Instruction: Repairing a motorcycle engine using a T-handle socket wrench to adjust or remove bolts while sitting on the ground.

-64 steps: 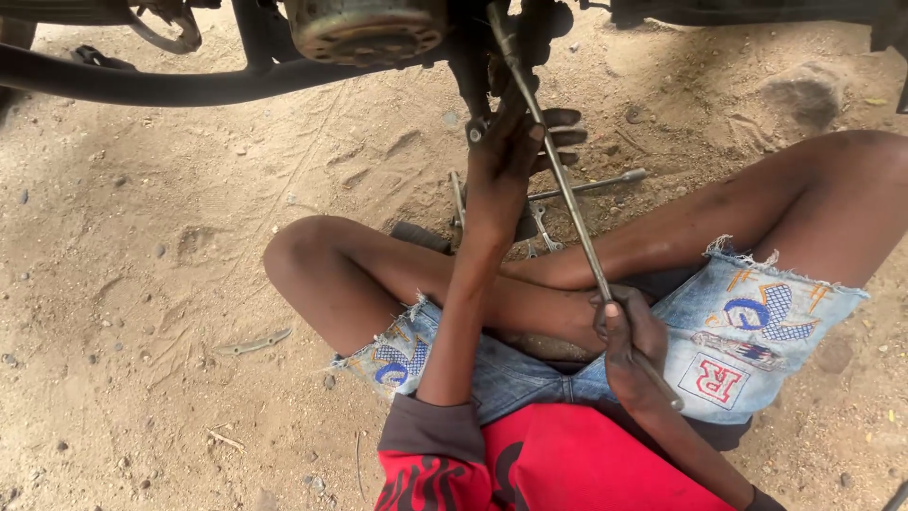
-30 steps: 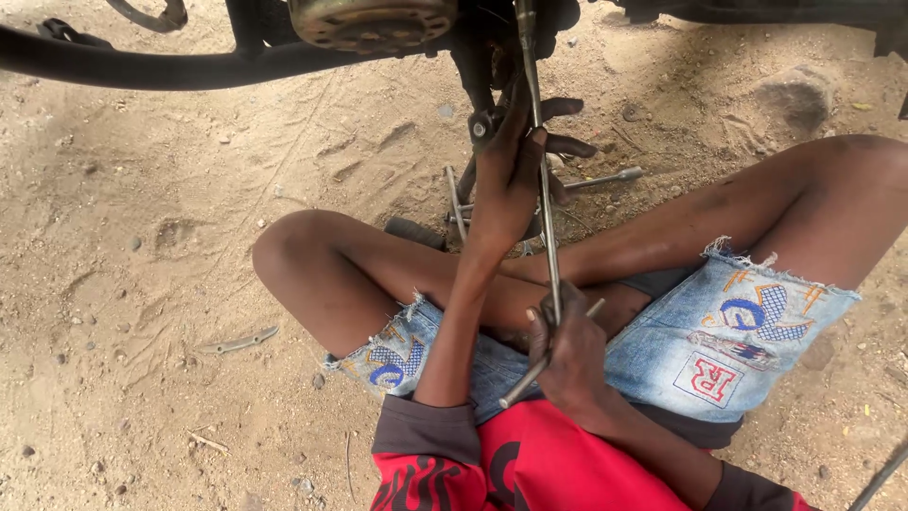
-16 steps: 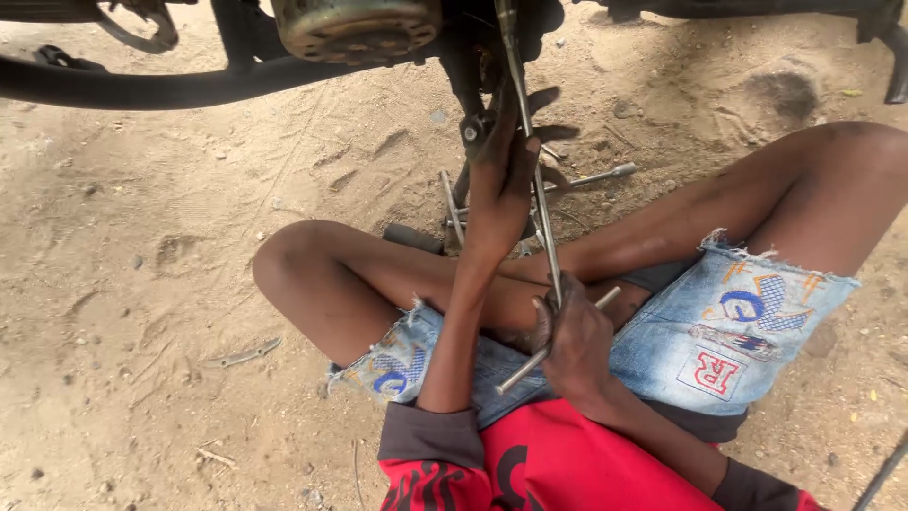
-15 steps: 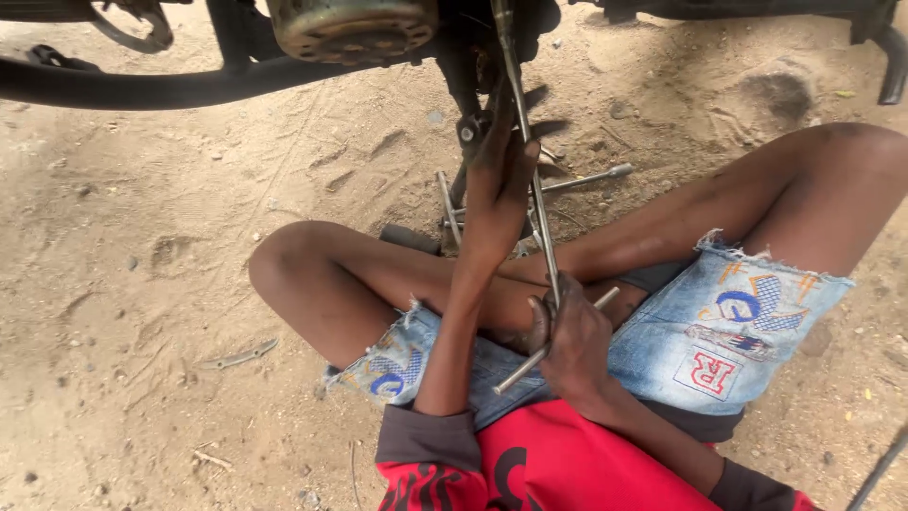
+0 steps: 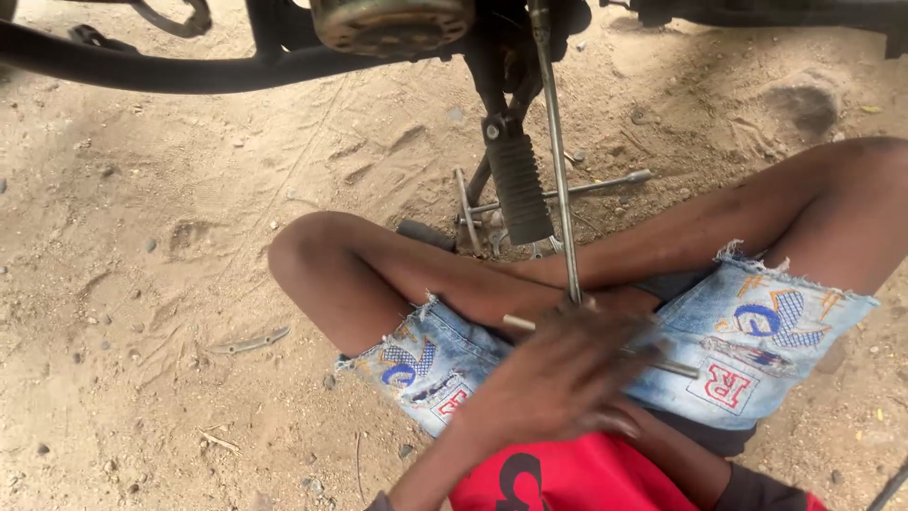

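Our left hand (image 5: 553,378) lies blurred over the crossbar handle (image 5: 530,325) of a long T-handle wrench (image 5: 558,180). Its fingers (image 5: 605,345) look curled over the bar, but the blur keeps us from telling whether they clamp it or only rest on it. Our right hand (image 5: 619,421) sits mostly hidden beneath the left, so we cannot tell how its fingers stand.

The wrench sits right in our lap: its handle runs crosswise above the denim shorts (image 5: 757,341), 1 end poking out to the left of the hand, and the thin steel shaft rises from there nearly upright into the dark underside of the motorcycle (image 5: 397,24) at the top edge.

Just left of the shaft a black ribbed footpeg (image 5: 518,199) hangs down from the frame. Behind it, on the sandy ground (image 5: 142,284), lie several more long metal tools (image 5: 567,189), crossing one another near our shin. Our legs are folded, left knee (image 5: 303,255) raised toward the bike. A black curved pipe (image 5: 142,71) runs across the upper left.
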